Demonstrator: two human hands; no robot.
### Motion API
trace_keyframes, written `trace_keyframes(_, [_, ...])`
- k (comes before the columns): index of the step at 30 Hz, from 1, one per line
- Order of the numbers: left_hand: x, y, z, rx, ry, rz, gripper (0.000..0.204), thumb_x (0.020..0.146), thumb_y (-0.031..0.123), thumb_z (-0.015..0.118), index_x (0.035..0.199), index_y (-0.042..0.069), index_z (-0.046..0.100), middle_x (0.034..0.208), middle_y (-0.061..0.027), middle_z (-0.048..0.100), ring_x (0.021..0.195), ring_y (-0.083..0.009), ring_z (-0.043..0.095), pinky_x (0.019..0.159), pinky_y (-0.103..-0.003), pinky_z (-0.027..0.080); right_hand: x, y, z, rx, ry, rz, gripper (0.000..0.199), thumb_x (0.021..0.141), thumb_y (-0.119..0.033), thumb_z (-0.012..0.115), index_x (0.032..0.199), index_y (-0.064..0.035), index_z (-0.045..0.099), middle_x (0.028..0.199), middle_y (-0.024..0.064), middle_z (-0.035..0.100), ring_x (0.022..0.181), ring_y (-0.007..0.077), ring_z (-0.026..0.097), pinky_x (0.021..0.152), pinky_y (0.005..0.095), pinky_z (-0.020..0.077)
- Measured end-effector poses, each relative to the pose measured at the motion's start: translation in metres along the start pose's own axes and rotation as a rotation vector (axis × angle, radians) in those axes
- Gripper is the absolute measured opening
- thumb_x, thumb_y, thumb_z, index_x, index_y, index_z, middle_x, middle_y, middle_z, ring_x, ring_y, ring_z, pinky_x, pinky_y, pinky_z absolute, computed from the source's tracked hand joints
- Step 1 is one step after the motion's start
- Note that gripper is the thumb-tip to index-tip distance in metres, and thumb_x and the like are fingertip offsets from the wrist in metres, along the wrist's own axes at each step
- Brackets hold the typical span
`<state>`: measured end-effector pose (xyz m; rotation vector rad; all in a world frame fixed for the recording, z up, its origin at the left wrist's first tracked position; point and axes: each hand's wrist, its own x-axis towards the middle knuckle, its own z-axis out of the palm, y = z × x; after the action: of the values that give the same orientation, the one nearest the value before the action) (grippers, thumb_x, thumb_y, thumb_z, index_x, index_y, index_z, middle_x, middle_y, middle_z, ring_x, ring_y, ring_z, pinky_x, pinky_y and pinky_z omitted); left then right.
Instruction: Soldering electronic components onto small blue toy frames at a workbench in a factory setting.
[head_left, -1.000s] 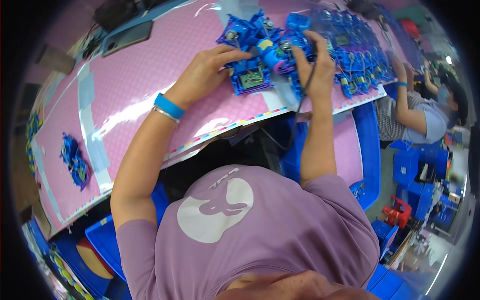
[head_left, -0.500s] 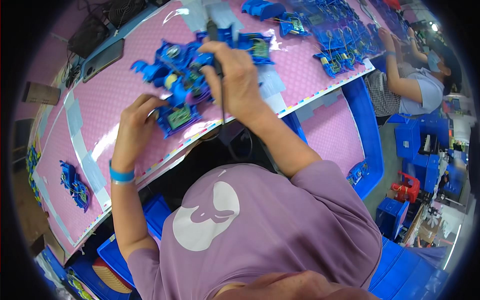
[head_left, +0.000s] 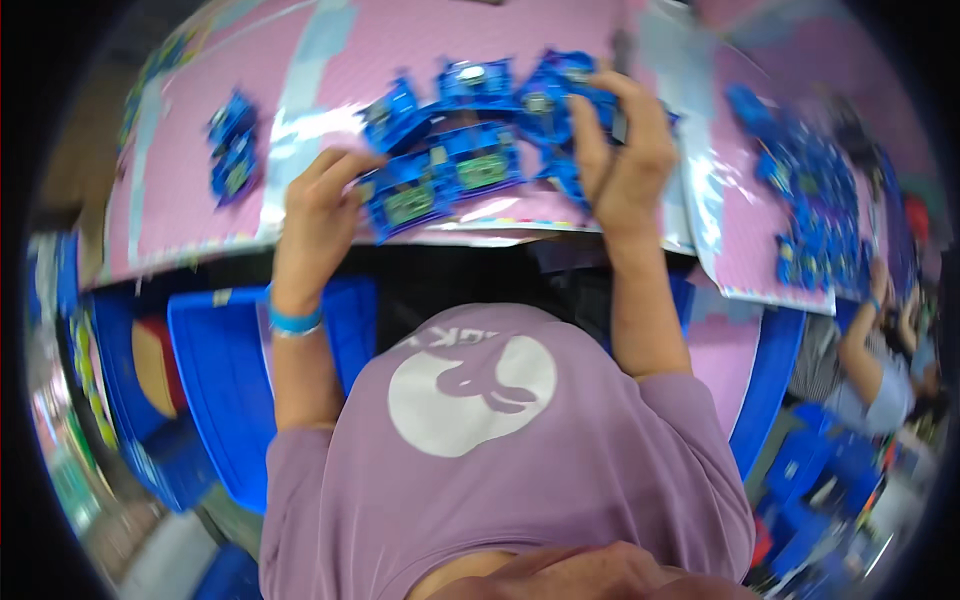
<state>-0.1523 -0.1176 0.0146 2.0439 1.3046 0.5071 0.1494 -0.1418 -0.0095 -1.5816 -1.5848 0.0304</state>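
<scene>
Several blue plastic housings with green circuit boards lie in a cluster on the pink-covered table. My left hand is closed at the cluster's left end, thumb and fingertips pinching the edge of a near housing. Beside that housing sits another one with a green board. At the cluster's right end, my right hand has thumb and forefinger curled around a blue housing; blur softens the grip. A dark, smeared upright shape shows beyond the right fingers, its kind unclear.
A pair of blue housings lies apart on the left of the table. Many more are heaped at the right. Blue bins stand below the table's front edge. A co-worker's arm is at far right.
The view has swung round, so the table edge now runs level. My right hand no longer visibly holds the dark corded tool and is at the housings. My left hand stays at the near housing.
</scene>
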Motion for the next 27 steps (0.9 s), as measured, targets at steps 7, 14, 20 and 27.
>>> trace_keyframes(7, [0.052,0.03,0.069,-0.199,0.06,0.204,0.049,0.075,-0.019,0.058,0.113,0.006,0.074,0.102,-0.0087,0.072,0.073,-0.0188,0.067,0.061,-0.029,0.051,-0.022,-0.028,-0.04,0.106,-0.087,-0.175,0.03,0.079,0.003,0.081,0.104,-0.0024,0.066,0.114,0.0237,0.074,0.114,0.0397,0.067,0.102,0.0443,0.0499])
trace_keyframes(14, [0.058,0.038,0.075,-0.237,0.008,0.266,0.031,0.077,-0.013,0.064,0.102,0.004,0.071,0.103,-0.0117,0.07,0.087,-0.0303,0.071,0.074,-0.036,0.057,-0.024,0.014,-0.045,-0.185,-0.154,-0.028,0.038,0.08,0.002,0.078,0.115,-0.006,0.067,0.125,0.0191,0.07,0.128,0.0423,0.059,0.106,0.0467,0.0474])
trace_keyframes(20, [0.083,0.035,0.096,-0.279,-0.01,0.403,0.03,0.075,-0.012,0.065,0.101,0.003,0.069,0.107,-0.0112,0.071,0.095,-0.032,0.072,0.077,-0.036,0.059,-0.021,0.021,-0.054,-0.272,-0.139,-0.005,0.042,0.08,0.003,0.077,0.119,-0.0074,0.067,0.126,0.019,0.069,0.132,0.0435,0.055,0.11,0.0483,0.0434])
trace_keyframes(27, [0.081,0.054,0.109,-0.2,0.059,0.452,0.029,0.076,-0.01,0.071,0.101,0.004,0.07,0.101,-0.011,0.07,0.091,-0.0309,0.072,0.072,-0.035,0.058,-0.026,0.034,-0.074,-0.297,-0.03,0.01,0.037,0.082,0.005,0.073,0.117,-0.0052,0.067,0.125,0.0187,0.071,0.124,0.0412,0.062,0.103,0.0441,0.0499])
